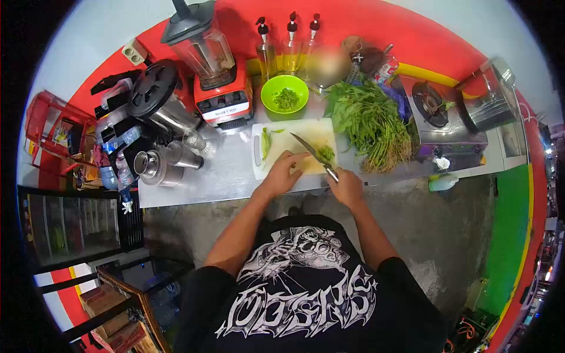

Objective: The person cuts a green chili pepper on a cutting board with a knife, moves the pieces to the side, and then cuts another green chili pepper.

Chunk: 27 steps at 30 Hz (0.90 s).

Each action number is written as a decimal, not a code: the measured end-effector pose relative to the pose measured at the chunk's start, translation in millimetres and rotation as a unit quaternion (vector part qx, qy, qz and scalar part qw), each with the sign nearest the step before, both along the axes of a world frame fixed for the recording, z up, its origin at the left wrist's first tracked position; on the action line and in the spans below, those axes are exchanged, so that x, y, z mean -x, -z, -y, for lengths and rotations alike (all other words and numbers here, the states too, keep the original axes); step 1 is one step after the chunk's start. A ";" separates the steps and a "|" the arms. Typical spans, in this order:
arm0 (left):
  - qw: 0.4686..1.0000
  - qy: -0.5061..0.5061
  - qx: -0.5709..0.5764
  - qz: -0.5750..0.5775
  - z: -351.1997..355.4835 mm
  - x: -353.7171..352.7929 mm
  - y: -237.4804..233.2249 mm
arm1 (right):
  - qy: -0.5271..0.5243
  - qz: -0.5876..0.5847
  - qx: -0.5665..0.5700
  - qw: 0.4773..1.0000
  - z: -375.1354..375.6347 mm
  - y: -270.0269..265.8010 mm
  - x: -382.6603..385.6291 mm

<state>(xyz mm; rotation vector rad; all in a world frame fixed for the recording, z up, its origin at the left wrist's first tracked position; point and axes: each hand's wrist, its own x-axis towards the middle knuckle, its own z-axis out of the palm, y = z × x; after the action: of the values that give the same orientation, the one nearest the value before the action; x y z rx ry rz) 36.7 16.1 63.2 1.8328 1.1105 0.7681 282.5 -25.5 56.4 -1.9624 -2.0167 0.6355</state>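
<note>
My right hand (347,187) is closed around the handle of a kitchen knife (309,149), whose blade slants up and left across a white cutting board (258,167). Beside the blade, on its right, lies a small heap of chopped greens (325,154). My left hand (284,172) rests over the front of the board, left of the knife, its fingers partly bent and the thumb apart; I see nothing in it. Pale green leafy pieces (266,143) lie on the board's left side. Behind the board, a lime green bowl (301,109) holds more chopped greens (286,99).
A big bunch of leafy greens (368,126) lies right of the board, next to a gas stove (453,141). A red blender (223,97) and steel containers (159,167) stand to the left. Pump bottles (291,50) line the wall. The metal counter (226,176) ends just before my body.
</note>
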 end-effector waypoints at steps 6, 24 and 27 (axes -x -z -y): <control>0.991 0.084 -0.059 -0.080 5.6 -31.0 9.8 | -0.012 -0.008 -0.043 0.999 7.0 -10.6 -4.4; 0.946 0.106 -0.204 -0.228 -5.3 -34.9 2.4 | -0.054 -0.037 -0.077 0.995 5.1 -15.9 -14.1; 0.941 0.090 -0.209 -0.249 -12.9 -33.7 11.7 | -0.056 -0.022 -0.015 0.998 5.9 -22.7 -21.6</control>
<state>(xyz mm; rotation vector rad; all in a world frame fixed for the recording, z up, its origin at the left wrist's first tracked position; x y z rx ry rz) 70.4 29.0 51.4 2.5489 1.1179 0.4607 304.1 -31.4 79.1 -1.8138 -2.1079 0.6630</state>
